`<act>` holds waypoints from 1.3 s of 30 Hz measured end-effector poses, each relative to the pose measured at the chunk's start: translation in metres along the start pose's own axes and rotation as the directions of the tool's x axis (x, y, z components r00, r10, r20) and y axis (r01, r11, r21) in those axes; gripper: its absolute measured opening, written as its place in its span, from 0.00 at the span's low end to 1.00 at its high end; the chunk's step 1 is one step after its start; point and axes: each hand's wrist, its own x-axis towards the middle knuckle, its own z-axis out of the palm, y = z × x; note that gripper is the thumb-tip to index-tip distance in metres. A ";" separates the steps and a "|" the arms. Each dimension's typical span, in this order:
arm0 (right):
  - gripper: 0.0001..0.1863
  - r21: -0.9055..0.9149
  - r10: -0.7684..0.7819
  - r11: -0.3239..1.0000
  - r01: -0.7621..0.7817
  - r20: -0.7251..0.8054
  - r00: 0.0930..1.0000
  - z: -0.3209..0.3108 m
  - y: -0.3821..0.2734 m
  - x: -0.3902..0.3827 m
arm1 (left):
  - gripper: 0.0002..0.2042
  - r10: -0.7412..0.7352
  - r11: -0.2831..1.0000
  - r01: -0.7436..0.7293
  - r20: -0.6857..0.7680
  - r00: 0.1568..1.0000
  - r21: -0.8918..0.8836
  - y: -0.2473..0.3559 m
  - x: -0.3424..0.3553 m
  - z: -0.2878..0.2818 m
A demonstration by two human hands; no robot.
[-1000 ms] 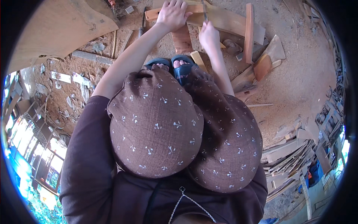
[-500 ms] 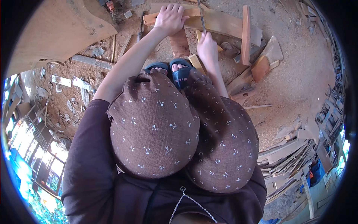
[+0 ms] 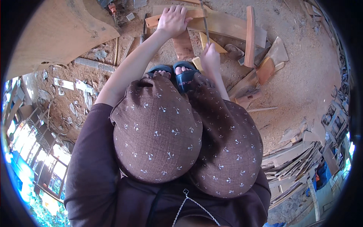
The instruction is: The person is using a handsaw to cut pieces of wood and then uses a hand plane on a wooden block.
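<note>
Sawdust covers the ground (image 3: pixel 302 83); left hand (image 3: pixel 173 20) presses flat on a plank (image 3: pixel 223 24), right hand (image 3: pixel 210 58) grips a saw (image 3: pixel 204 22), scraps (image 3: pixel 291 166) piled nearby.

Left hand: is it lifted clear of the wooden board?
No, the left hand lies flat on the wooden board, pressing it down beside the saw blade.

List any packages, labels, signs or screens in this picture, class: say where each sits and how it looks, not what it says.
Sandal: dark blue, on the person's foot by the right hand; pale lettering printed across its strap.
No packages, signs or screens show among the wood scraps and sawdust floor.
</note>
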 end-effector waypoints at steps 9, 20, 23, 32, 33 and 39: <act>0.16 0.044 -0.085 0.995 0.086 -0.020 0.996 0.001 -0.022 0.025 | 0.18 0.027 1.000 -0.027 -0.012 1.000 0.006 -0.001 -0.004 -0.001; 0.15 -0.076 -0.072 0.995 0.072 0.002 0.997 -0.017 -0.036 0.059 | 0.18 0.033 0.999 -0.032 -0.028 0.999 0.026 0.004 0.003 0.002; 0.15 -0.056 -0.070 0.996 0.071 0.007 0.998 -0.009 -0.030 0.052 | 0.18 0.035 0.999 -0.033 -0.033 0.999 0.033 0.001 0.003 0.002; 0.15 0.003 -0.078 0.997 0.077 0.035 0.996 -0.014 -0.018 0.014 | 0.18 0.040 0.998 -0.040 -0.006 0.999 0.055 -0.001 -0.002 -0.009; 0.15 -0.003 -0.109 0.994 0.109 0.019 0.994 -0.012 -0.023 0.033 | 0.18 0.040 0.998 -0.040 -0.009 0.999 0.056 0.002 0.000 -0.008; 0.15 -0.021 -0.138 0.990 0.137 -0.024 0.990 -0.003 -0.021 0.046 | 0.18 0.033 0.999 -0.031 -0.048 0.998 0.044 -0.002 -0.001 0.002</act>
